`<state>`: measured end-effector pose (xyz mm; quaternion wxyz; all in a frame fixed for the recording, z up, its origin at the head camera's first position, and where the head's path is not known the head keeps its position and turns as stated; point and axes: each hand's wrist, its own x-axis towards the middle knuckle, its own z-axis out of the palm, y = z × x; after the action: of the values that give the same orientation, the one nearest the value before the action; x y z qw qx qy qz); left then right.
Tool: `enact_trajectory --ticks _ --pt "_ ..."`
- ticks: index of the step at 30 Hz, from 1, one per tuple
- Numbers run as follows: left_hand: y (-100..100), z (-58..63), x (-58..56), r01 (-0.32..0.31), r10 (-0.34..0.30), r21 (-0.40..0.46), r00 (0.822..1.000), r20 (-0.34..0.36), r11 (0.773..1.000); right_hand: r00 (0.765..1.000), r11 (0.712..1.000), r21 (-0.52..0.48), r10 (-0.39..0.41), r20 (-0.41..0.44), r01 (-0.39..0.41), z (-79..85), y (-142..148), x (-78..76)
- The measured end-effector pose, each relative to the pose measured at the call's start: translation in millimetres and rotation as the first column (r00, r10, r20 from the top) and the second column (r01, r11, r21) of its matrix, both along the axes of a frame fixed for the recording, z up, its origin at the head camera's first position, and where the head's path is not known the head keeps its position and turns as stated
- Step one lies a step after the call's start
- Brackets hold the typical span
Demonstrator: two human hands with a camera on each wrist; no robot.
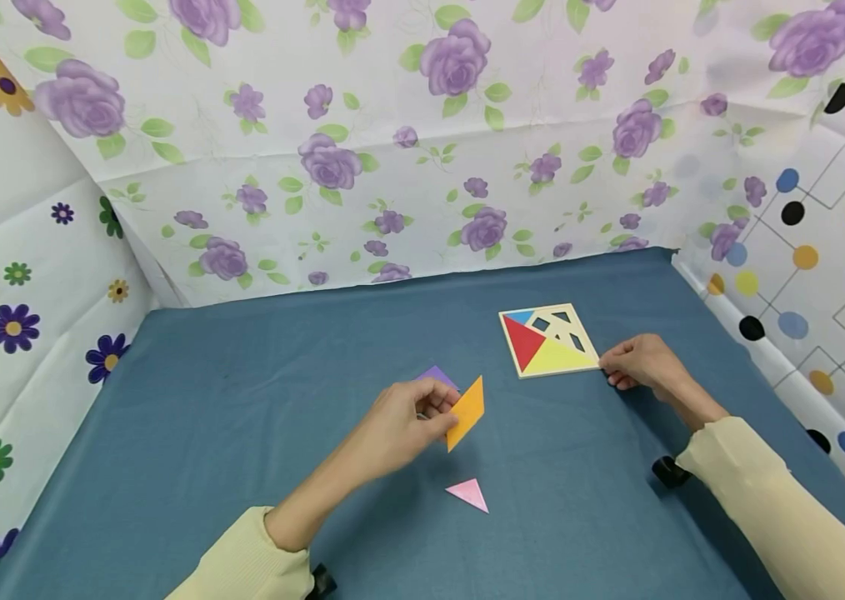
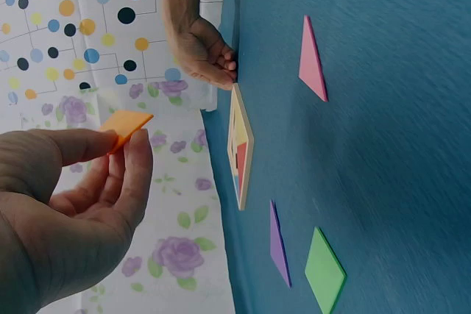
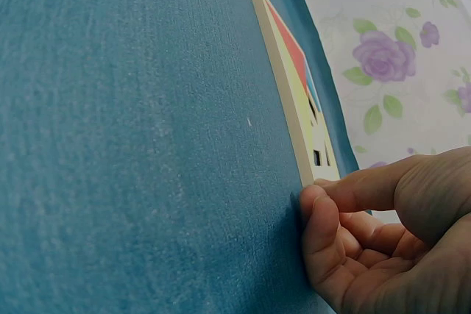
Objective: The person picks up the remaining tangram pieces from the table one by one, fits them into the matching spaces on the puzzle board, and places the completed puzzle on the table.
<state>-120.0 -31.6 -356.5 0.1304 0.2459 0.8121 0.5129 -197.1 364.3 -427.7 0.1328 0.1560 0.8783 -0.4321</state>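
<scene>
One orange parallelogram [image 1: 467, 414], pinched by the left hand [image 1: 396, 423] above blue woven cloth [image 1: 242, 408].
Right hand [image 1: 643, 365] pinches the corner of one square board [image 1: 567, 328] with three insets: red triangle [image 1: 522, 343], yellow triangle [image 1: 553, 358], blue inset [image 1: 520, 317]. Three loose: pink triangle [image 1: 471, 493], purple piece [image 1: 437, 377], green quadrilateral [image 2: 324, 271].

Tangram board [image 1: 567, 328]: I see it toward the table's [image 1: 242, 400] far right corner.
Right hand [image 1: 643, 362]: at the board's near right corner.
Held tile [image 1: 467, 414]: in the left hand [image 1: 403, 421].
Triangular tile [image 1: 471, 493]: toward the near edge.
</scene>
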Motion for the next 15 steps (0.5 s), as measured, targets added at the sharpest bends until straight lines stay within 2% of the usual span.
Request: enact_trajectory --ticks 9,15 --pt "20.8 5.3 -10.3 -0.087 0.077 0.063 0.986 0.147 0.994 1.000 1.000 -0.013 -0.005 -0.001 0.005 1.3 0.9 -0.8" --pt "34.9 7.0 -16.6 -0.127 0.108 0.087 0.975 0.192 0.988 1.000 1.000 -0.016 -0.001 -0.001 0.001 2.3 1.4 0.5"
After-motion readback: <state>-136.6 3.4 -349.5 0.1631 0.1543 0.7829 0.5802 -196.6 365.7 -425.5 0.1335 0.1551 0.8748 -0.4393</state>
